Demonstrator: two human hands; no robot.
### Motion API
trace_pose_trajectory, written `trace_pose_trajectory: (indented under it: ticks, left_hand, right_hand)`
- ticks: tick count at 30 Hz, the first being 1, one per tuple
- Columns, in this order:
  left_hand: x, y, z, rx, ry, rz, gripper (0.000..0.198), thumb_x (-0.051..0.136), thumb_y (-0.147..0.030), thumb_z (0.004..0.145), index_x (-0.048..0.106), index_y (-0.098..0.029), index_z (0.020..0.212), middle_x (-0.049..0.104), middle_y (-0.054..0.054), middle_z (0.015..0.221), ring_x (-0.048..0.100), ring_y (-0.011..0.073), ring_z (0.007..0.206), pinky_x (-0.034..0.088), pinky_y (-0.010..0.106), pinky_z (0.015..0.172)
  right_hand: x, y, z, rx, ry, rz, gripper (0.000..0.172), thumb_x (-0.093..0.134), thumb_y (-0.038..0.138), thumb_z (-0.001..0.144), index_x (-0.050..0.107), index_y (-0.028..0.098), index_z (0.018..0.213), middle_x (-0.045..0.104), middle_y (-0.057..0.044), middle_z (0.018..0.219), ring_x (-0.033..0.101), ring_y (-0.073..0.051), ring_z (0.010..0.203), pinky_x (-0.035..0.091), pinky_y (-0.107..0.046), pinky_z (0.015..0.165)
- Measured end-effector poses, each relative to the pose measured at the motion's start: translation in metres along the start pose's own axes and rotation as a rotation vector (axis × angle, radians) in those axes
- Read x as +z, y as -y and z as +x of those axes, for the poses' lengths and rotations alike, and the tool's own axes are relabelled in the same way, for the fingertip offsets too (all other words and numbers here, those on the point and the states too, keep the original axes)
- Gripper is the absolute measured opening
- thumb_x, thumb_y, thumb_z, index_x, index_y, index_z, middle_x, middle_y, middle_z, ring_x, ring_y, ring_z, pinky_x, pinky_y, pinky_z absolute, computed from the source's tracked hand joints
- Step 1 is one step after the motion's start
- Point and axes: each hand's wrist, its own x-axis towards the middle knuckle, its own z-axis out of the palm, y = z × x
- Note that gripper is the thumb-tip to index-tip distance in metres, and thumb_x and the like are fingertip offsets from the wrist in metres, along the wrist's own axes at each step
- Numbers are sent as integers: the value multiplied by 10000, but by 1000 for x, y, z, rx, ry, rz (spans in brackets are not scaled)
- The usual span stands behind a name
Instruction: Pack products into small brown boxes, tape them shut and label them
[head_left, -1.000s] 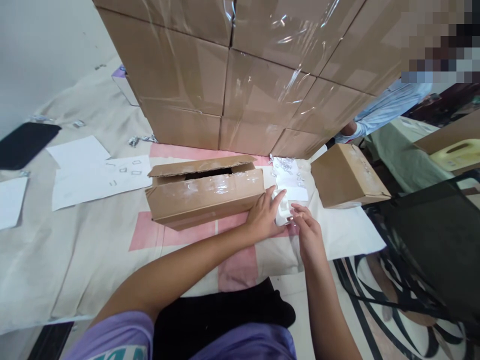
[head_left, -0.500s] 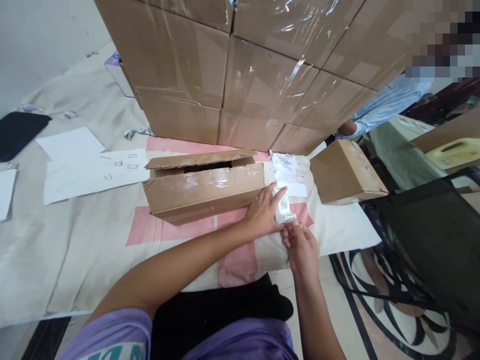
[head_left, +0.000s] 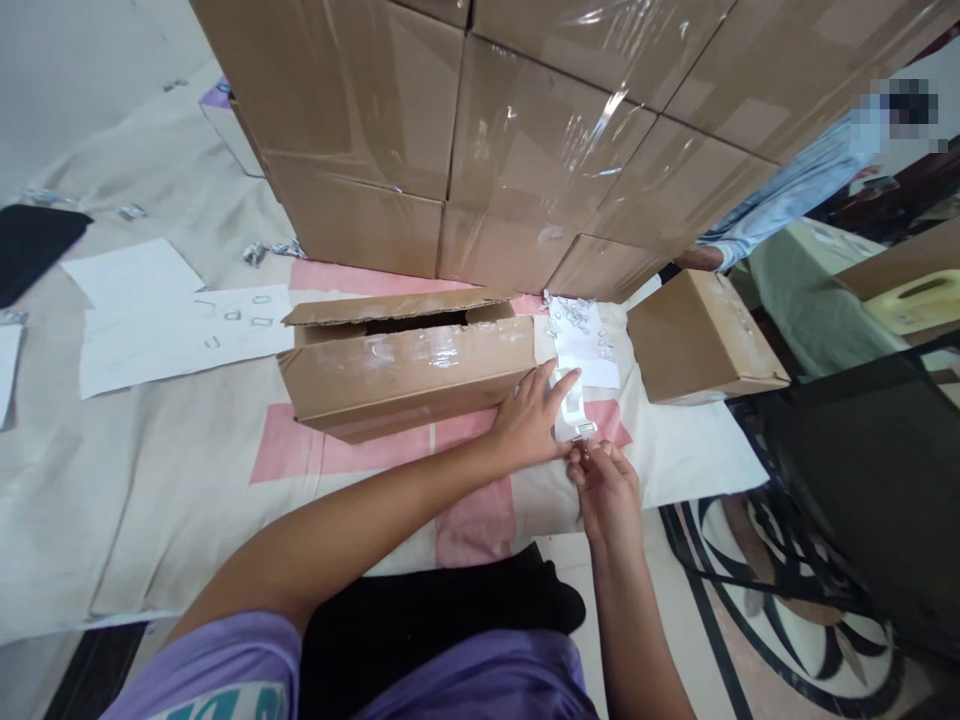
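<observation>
A small white tape dispenser (head_left: 571,408) lies on the cloth just right of the cardboard box (head_left: 412,368), whose top flap is partly raised over a dark gap. My left hand (head_left: 529,420) is closed around the dispenser's left side, with its knuckles close to the box's corner. At the dispenser's near end, my right hand (head_left: 606,485) pinches with thumb and finger. A clear strip seems to run between those fingertips and the dispenser, probably tape. Behind the dispenser lies a white paper (head_left: 589,345) with small metallic pieces on it.
Tall stacked cartons (head_left: 517,160) wrapped in clear film stand behind. Another closed box (head_left: 697,340) sits right, near a co-worker's sleeve (head_left: 787,190). White sheets (head_left: 180,340) with small clips lie left. A dark chair (head_left: 847,470) stands at the right edge.
The view has shifted slightly. My right hand stays at the dispenser's near end, pinching, and my left hand keeps its hold. The co-worker at the right has moved a little.
</observation>
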Motion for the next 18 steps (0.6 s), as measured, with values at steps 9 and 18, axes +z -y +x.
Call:
trace_pose_trajectory:
  ticks: [9, 18]
  left_hand:
    - [-2, 0, -1, 15, -3, 31, 1036, 796, -564, 761, 317, -198, 1604, 284, 201, 1661, 329, 382, 1506, 328, 512, 1195]
    - [0, 2, -1, 39, -30, 44, 1070, 816, -590, 729, 328, -199, 1597, 335, 208, 1618, 354, 398, 1474, 321, 523, 1178]
  right_hand:
    - [0, -10, -4, -121, 20, -42, 402, 842, 303, 777, 520, 187, 567, 612, -3, 703, 565, -115, 682, 499, -255, 677]
    - [0, -11, -5, -128, 55, -14, 377, 839, 275, 775, 528, 195, 578, 612, 7, 700, 601, -126, 722, 534, -263, 755]
